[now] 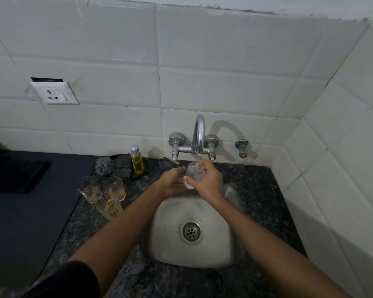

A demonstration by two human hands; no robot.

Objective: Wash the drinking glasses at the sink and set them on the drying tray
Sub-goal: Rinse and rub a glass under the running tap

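Water runs from the chrome tap (199, 136) into a clear drinking glass (194, 173) held over the back of the steel sink (170, 222). My right hand (207, 181) grips the glass from the right, fingers curled round it. My left hand (173, 181) lies beside the glass on its left, fingers straight, touching its lower part. Three dirty glasses with yellow residue (111, 196) stand on the counter to the left of the sink.
A bottle of yellow liquid (136, 160), a steel scrubber (103, 166) and dark sponges (122, 166) sit behind the dirty glasses. A black tray (15, 175) lies on the far left. The speckled granite counter (256, 190) surrounds the sink; tiled walls close the back and right.
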